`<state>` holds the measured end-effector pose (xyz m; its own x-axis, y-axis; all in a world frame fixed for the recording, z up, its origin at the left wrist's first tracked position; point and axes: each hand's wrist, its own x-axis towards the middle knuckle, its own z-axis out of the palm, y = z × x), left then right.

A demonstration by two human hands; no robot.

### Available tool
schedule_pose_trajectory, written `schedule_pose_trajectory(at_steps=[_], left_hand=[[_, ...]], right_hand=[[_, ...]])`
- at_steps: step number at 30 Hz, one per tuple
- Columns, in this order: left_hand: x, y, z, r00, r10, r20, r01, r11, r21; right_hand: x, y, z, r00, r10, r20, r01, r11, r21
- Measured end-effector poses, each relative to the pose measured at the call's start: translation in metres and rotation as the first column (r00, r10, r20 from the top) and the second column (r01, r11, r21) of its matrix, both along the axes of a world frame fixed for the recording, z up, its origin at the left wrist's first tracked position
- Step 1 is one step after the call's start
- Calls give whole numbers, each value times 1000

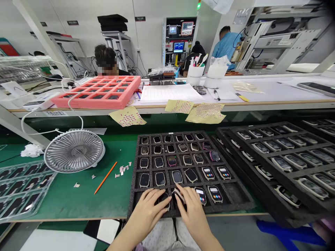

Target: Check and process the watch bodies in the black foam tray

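Observation:
A black foam tray with a grid of pockets lies on the green mat in front of me, most pockets holding a smartwatch body. My left hand rests on the tray's near row, fingers curled over a watch in its pocket. My right hand is beside it, its fingertips pinching a watch body tilted up out of the near row. Several watches to the right of my hands have lit screens.
More black trays of watches are stacked at the right. A small grey fan and an orange pencil lie left of the tray, clear plastic trays further left. A pink tray sits on the raised shelf; people work beyond.

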<state>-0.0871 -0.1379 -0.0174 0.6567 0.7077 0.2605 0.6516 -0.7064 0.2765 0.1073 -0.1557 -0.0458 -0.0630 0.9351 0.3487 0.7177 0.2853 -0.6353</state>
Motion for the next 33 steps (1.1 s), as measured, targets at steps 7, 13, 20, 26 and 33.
schedule_pose_trajectory(at_steps=[7,13,20,26,33], left_hand=[[11,-5,-5,959,191,209,-163,976,-144],[-32,13,13,920,316,231,-288,946,-147],[-128,53,-9,574,818,-36,-808,574,133],[-136,64,-25,425,875,-230,-869,466,167],[-139,64,-30,477,859,-185,-864,497,79]], right_hand=[[16,3,-3,966,-83,246,31,977,210],[11,6,1,942,0,336,-92,962,257],[8,6,0,920,57,389,-209,909,360],[-10,9,17,946,30,323,-145,931,335],[-96,62,35,866,148,478,-207,975,74]])
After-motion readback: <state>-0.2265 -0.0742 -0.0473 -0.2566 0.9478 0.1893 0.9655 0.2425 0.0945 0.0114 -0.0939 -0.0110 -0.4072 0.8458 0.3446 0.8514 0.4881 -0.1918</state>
